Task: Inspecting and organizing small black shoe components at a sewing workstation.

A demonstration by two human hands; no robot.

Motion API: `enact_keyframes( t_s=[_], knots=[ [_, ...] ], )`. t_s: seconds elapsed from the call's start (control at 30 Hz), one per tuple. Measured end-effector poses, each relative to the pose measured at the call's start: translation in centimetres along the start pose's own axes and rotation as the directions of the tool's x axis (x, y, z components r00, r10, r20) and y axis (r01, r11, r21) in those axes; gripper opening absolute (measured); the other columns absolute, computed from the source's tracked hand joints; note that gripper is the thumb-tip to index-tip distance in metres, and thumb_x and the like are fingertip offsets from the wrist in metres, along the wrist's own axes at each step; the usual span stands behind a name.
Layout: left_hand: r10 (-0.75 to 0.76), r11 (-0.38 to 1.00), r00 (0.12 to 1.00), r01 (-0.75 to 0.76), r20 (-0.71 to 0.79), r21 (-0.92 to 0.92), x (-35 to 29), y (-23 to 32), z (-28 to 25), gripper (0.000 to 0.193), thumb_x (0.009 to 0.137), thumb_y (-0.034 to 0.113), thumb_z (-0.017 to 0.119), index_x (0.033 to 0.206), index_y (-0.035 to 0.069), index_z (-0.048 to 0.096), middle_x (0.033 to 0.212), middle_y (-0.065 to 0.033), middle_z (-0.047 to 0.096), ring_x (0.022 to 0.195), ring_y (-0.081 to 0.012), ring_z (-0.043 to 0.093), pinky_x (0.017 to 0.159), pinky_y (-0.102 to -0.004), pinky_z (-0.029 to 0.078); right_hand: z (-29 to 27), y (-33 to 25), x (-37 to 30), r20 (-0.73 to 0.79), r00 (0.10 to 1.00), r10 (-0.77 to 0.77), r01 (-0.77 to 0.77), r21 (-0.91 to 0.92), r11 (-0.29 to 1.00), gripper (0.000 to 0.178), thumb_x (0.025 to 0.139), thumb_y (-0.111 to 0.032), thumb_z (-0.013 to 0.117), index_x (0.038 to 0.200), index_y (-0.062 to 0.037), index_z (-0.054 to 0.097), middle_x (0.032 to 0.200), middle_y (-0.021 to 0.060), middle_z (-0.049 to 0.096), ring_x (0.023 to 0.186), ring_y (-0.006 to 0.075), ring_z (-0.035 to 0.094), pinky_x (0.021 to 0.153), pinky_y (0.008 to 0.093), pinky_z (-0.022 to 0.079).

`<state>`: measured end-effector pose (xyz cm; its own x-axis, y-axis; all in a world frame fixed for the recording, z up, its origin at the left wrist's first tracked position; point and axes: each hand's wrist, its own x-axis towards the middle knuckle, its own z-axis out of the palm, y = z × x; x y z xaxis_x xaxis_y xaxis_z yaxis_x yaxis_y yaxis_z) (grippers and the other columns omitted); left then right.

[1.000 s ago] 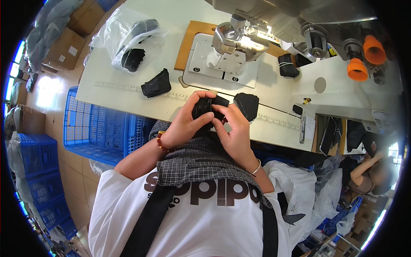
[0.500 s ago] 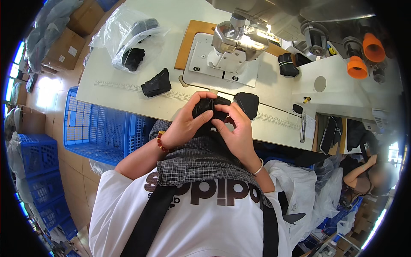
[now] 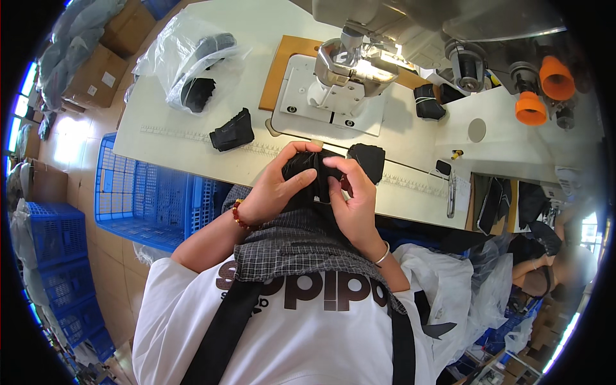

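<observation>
At the table's front edge, both my hands hold a dark folded fabric piece. Its left side is gripped by my left hand, fingers over the far edge and thumb on the near face. My right hand has its fingers bent and pinched onto the right side of the same piece. A stack of black cut pieces lies just beyond my right fingers, and another black stack rests to the left. Past my hands stands a sewing machine with a white base plate.
A clear plastic bag with dark pieces lies on the table's far left. Right of the machine is a tied black bundle. Orange cones hang at upper right. A blue crate stands left below the table. Another person is at far right.
Both hands have shifted slightly left and nearer with the fabric piece. My right thumb has come up against the piece. The other person's arm at far right has moved.
</observation>
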<state>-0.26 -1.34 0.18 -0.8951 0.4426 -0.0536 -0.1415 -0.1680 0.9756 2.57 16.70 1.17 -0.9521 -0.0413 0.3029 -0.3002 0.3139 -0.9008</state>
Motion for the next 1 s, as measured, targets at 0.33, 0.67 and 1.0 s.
enact_keyframes(
  t_s=[0.33, 0.67, 1.0],
  knots=[
    [0.001, 1.0, 1.0, -0.001, -0.012, 0.005, 0.1, 0.0, -0.1, 0.038, 0.098, 0.015, 0.061, 0.132, 0.004, 0.048, 0.118, -0.0045, 0.058, 0.105, -0.0097, 0.054, 0.093, -0.026, 0.047, -0.3, 0.4, 0.0, 0.089, 0.989, 0.116, -0.128, 0.134, 0.983, 0.018, 0.087, 0.001, 0.069, 0.104, 0.0012, 0.065, 0.091, 0.0094, 0.063, 0.07, 0.0162, 0.063, 0.065, 0.0267, 0.054],
    [-0.052, 0.99, 0.999, 0.053, 0.008, -0.128, 0.1, 0.4, 0.0, 0.04, 0.097, 0.014, 0.063, 0.133, 0.004, 0.047, 0.119, -0.0051, 0.058, 0.107, -0.0104, 0.056, 0.094, -0.0273, 0.048, 0.2, -0.1, 0.1, -0.019, 1.0, -0.006, 0.007, 0.054, 0.999, 0.023, 0.086, 0.004, 0.068, 0.109, -0.0006, 0.065, 0.093, 0.0103, 0.063, 0.073, 0.018, 0.063, 0.064, 0.0269, 0.053],
    [-0.044, 0.992, 0.999, 0.041, -0.02, -0.118, 0.1, 0.2, 0.2, 0.039, 0.097, 0.01, 0.062, 0.132, 0.005, 0.047, 0.12, -0.0078, 0.059, 0.107, -0.0135, 0.058, 0.095, -0.0298, 0.049, -0.5, -0.1, 0.1, 0.105, 0.993, 0.055, -0.059, 0.037, 0.998, 0.031, 0.081, -0.014, 0.08, 0.106, -0.0018, 0.065, 0.093, 0.0089, 0.061, 0.076, 0.0204, 0.06, 0.063, 0.0293, 0.05]
  ],
)
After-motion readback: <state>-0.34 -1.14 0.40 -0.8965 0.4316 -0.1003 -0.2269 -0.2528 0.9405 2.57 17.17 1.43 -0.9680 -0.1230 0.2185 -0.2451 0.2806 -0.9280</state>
